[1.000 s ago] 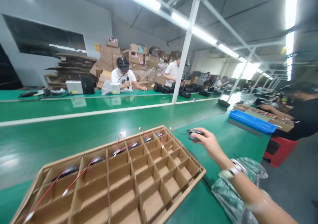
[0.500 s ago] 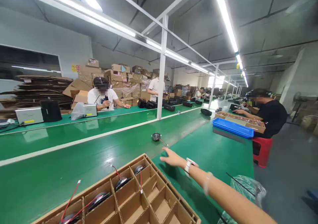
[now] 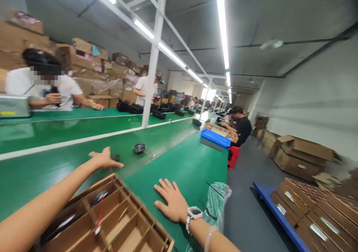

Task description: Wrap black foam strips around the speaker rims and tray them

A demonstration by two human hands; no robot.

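Observation:
My left hand (image 3: 103, 158) reaches over the green belt, just beyond the box. Between its thumb and fingers is a small dark speaker (image 3: 115, 157), mostly hidden, with a bit of red wire below. My right hand (image 3: 172, 202) is open above the green table strip, fingers spread, holding nothing. Another round black speaker (image 3: 139, 148) lies on the belt with its thin wire stretched to the right. In front of me the divided cardboard box (image 3: 131, 203) has speakers in some cells, one speaker (image 3: 101, 197) trailing a red wire with a white plug.
Clear plastic bags (image 3: 218, 203) lie at the table's right edge. A blue tray (image 3: 215, 137) sits farther along, near a seated co-worker (image 3: 242, 127). Another co-worker (image 3: 67, 88) sits across the belt. A blue trolley (image 3: 275, 211) with stacked boxes stands right.
My left hand has come into view over the belt with a speaker. The right hand has drawn back toward me with fingers spread. My view has swung right.

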